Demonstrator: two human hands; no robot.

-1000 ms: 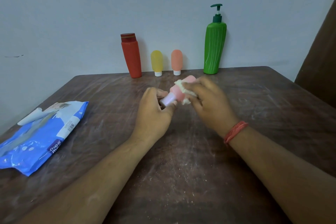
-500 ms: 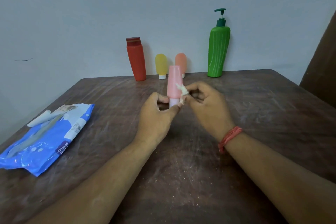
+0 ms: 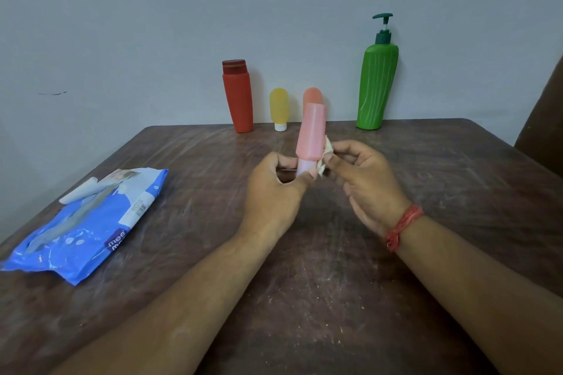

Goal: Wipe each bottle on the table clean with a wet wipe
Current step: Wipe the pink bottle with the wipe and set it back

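We've got our left hand (image 3: 274, 192) pinching the pink bottle (image 3: 312, 134) upright mid-frame by its cap, right hand (image 3: 365, 179) gripping the crumpled wet wipe (image 3: 325, 155) against it.

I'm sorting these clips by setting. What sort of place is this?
Probably a plain room at home, set up for the task. A worn brown table stands against a bare wall, toiletry bottles such as a green pump bottle line its far edge, and a blue wet-wipe pack lies on it.

Pink bottle (image 3: 311, 134), red bottle (image 3: 238, 97), yellow bottle (image 3: 279, 106), white-striped green pump bottle (image 3: 377, 88), blue wipes pack (image 3: 88, 225).
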